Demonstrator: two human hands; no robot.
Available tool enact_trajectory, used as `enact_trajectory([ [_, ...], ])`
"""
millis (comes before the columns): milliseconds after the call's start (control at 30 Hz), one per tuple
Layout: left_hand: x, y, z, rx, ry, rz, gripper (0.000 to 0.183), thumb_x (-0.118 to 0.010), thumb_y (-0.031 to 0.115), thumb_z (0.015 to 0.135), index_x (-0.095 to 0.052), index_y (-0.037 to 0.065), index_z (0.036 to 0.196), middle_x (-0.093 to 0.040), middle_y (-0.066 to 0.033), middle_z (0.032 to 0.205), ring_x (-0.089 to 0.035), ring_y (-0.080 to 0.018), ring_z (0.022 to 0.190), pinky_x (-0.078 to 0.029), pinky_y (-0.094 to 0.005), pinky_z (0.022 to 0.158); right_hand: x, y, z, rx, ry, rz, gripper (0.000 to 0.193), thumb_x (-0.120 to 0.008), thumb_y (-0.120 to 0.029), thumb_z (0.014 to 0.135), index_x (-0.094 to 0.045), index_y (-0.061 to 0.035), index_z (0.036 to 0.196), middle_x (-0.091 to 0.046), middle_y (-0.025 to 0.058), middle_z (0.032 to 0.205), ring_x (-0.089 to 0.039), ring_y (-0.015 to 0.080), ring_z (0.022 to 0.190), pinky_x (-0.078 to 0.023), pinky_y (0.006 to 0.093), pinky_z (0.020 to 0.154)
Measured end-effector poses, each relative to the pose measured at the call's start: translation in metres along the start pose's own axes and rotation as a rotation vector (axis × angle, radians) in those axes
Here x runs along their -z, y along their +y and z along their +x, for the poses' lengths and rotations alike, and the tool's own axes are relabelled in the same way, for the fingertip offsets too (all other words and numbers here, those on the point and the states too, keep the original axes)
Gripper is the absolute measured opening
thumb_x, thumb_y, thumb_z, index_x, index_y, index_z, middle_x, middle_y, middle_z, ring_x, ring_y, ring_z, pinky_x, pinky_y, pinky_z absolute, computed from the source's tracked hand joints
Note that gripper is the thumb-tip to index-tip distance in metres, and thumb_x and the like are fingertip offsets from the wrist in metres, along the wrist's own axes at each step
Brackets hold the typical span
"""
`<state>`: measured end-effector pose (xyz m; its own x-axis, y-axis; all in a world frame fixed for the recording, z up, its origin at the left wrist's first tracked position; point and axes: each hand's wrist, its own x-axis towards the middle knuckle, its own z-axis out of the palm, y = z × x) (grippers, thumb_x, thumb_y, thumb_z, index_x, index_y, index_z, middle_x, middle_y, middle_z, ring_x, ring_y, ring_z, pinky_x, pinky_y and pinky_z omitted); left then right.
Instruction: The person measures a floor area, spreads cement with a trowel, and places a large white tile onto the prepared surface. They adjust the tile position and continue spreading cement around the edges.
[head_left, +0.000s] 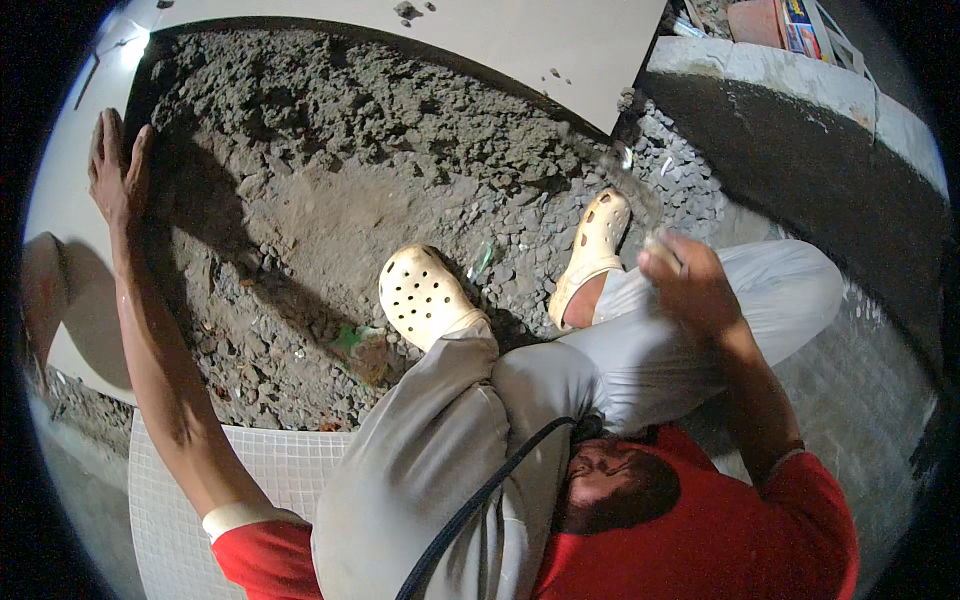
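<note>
My left hand (120, 172) lies with its fingers stretched out on the edge of the pale floor tile (65, 185) at the left. Closed around the handle of a trowel is my right hand (692, 285), above my right knee. The trowel's grey blade (636, 190) is smeared by motion and points toward the far edge of the bed. Damp, crumbly grey mortar (370, 100) is spread along the far side, against another large pale tile (480, 40). Nearer to me is bare, packed sand (330, 210) with gravel around it.
My cream clogs (425, 295) stand on the gravel. A tile with a fine white grid (230, 460) lies at the near left. Loose stones (680, 165) heap beside a dark low wall (800, 150) with a whitish top. Green scraps (350, 340) lie in the rubble.
</note>
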<state>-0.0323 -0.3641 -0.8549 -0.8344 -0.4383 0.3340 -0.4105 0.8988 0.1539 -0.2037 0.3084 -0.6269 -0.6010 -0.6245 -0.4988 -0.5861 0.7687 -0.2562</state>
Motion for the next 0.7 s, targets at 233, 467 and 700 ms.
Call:
enact_trajectory([
  [233,0.000,0.005,0.001,0.013,0.018,-0.043,0.072,-0.054,0.061,0.097,-0.042,0.021,0.155,-0.038,-0.0062,0.161,-0.034,-0.0278,0.148,-0.027,-0.0450,0.121,0.024,0.004,0.006,-0.117,-0.298,-0.056,0.046,-0.067,-0.036,0.094,-0.066,0.0061,0.112,-0.068,0.0293,0.109,-0.066,0.0427,0.103,-0.052,0.0438,0.093],
  [467,-0.001,0.005,0.003,0.021,0.020,-0.048,0.072,-0.056,0.059,0.097,-0.043,0.018,0.154,-0.040,-0.0075,0.160,-0.035,-0.0281,0.147,-0.027,-0.0447,0.121,0.020,-0.010,0.017,-0.245,-0.247,0.063,0.054,-0.069,-0.036,0.091,-0.064,0.0102,0.119,-0.067,0.0305,0.115,-0.064,0.0422,0.112,-0.050,0.0428,0.098],
  [700,-0.003,0.001,0.003,-0.021,0.034,0.037,0.072,-0.055,0.060,0.097,-0.042,0.021,0.155,-0.039,-0.0069,0.160,-0.034,-0.0282,0.148,-0.028,-0.0448,0.120,0.018,0.002,0.018,-0.300,-0.095,0.141,0.058,-0.070,-0.038,0.090,-0.064,0.0131,0.118,-0.067,0.0316,0.115,-0.065,0.0388,0.111,-0.048,0.0426,0.099],
])
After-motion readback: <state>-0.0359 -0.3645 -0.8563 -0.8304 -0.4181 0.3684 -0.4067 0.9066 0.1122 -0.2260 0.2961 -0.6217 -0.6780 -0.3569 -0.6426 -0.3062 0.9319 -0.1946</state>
